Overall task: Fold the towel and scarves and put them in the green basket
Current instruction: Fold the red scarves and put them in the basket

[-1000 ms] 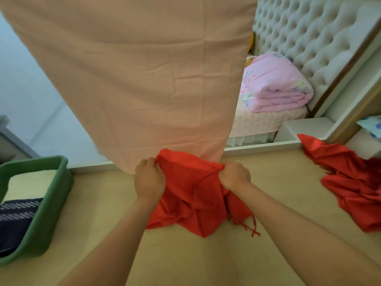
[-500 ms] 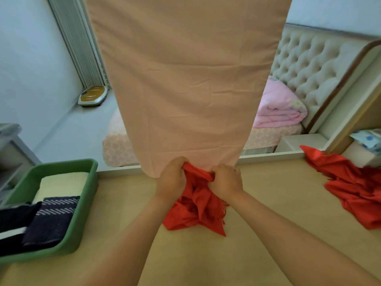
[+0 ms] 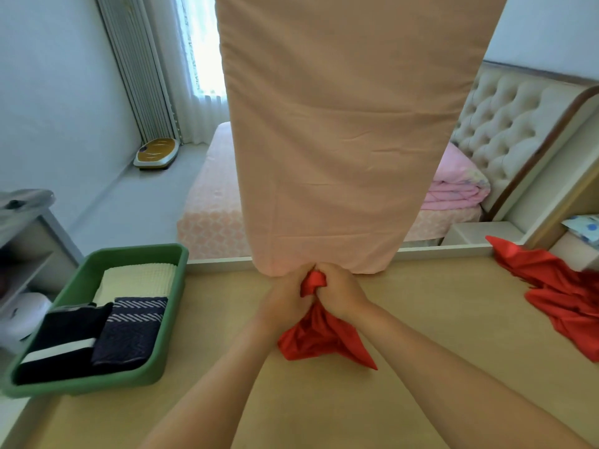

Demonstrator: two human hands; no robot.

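Both hands were bunched together mid-frame, left hand [image 3: 285, 303] and right hand [image 3: 340, 294] each gripping the red scarf [image 3: 319, 341], with the rest of it spilling down over the tan surface [image 3: 453, 351]. The green basket [image 3: 97, 257] sat lower left, holding a cream towel [image 3: 139, 280] and dark folded scarves [image 3: 129, 332]. A second red scarf [image 3: 560, 296] lay crumpled at the right edge. A peach cloth [image 3: 350, 140] hung just behind the hands.

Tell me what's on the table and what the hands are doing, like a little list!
left hand: grips the red scarf
right hand: grips it too, beside the left
red scarf: bunched, drooping below the hands
second scarf: red, crumpled, right side of the table
basket: green, left side; holds a cream towel and two dark folded cloths
peach cloth: hangs in front, bottom edge at the hands
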